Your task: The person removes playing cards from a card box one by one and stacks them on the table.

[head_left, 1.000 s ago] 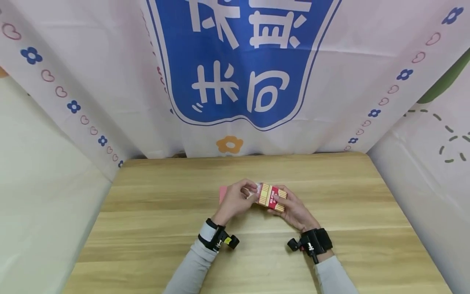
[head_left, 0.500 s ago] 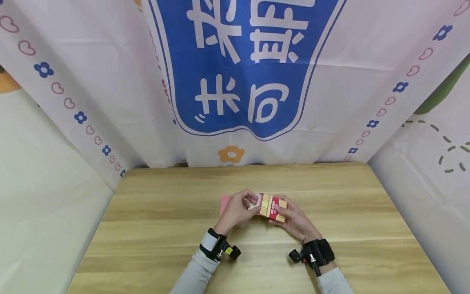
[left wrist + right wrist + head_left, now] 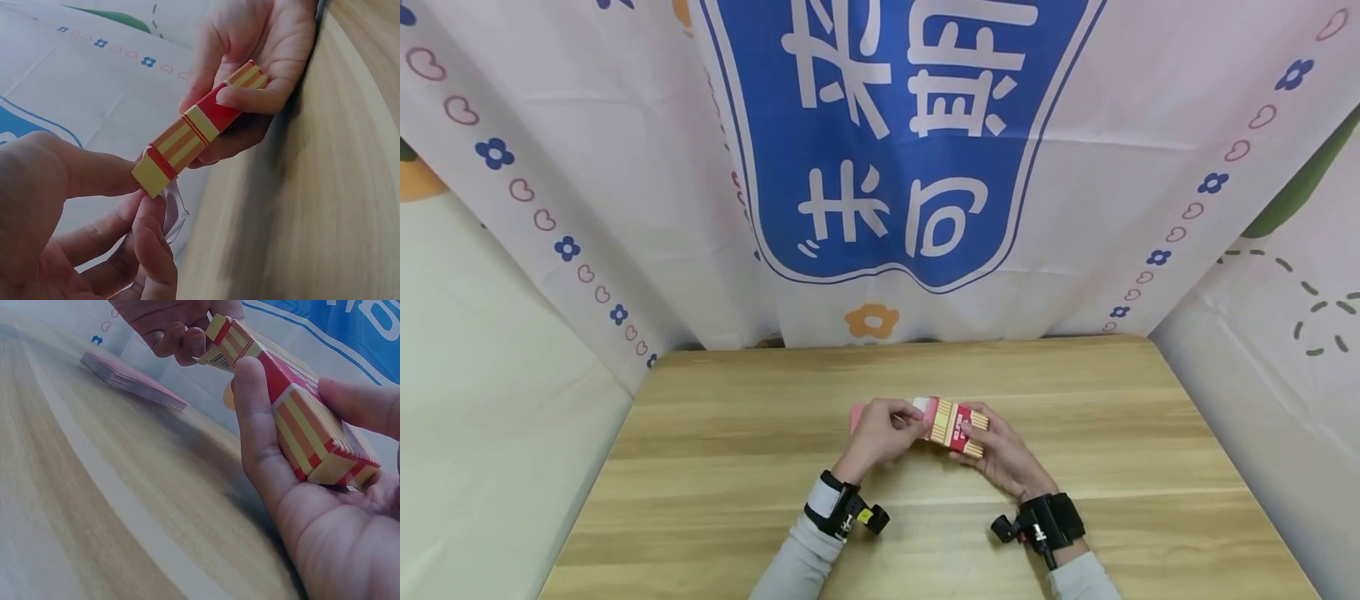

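Observation:
A small card box (image 3: 946,421) with yellow and orange stripes and a red band is held above the table. My right hand (image 3: 1006,454) grips its right end, thumb on the front face and fingers round the back. At the other end, my left hand (image 3: 878,433) pinches the box's edge between thumb and fingertips, as the left wrist view shows. Under that end hangs a thin see-through piece (image 3: 175,215). A flap with a barcode (image 3: 215,359) sticks out beside the left fingers in the right wrist view. Behind the left hand lies a pink-backed deck of cards (image 3: 131,381).
The wooden table (image 3: 737,467) reaches back to a white cloth (image 3: 647,192) with a blue sign and flower prints. Pale cloth walls (image 3: 482,350) close in both sides. Each wrist wears a black strap with a small camera (image 3: 874,518).
The left fingertips have drawn closer together at the box's left end, where more of its pinkish-white part now shows. The right hand's hold looks the same. The head view has tilted slightly up.

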